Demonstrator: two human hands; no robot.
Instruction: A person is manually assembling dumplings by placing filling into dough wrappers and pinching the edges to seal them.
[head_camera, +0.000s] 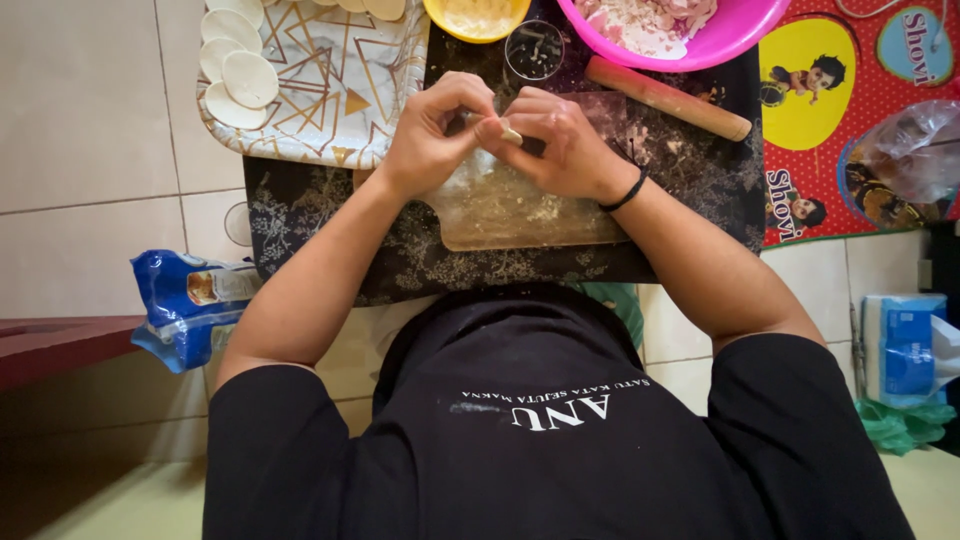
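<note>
pinched between the fingertips of both the left hand (432, 130) and right hand (560, 140), a small dough piece (510, 133) is held above the floured board (520, 215); tearing is risked if pressed unevenly.

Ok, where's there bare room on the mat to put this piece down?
Bare mat lies below the patterned tray, left of the clear board. Another patch lies right of the board, below the rolling pin. The top edge is crowded: yellow bowl, glass, pink bowl. Both hands pinch the dough piece.
</note>
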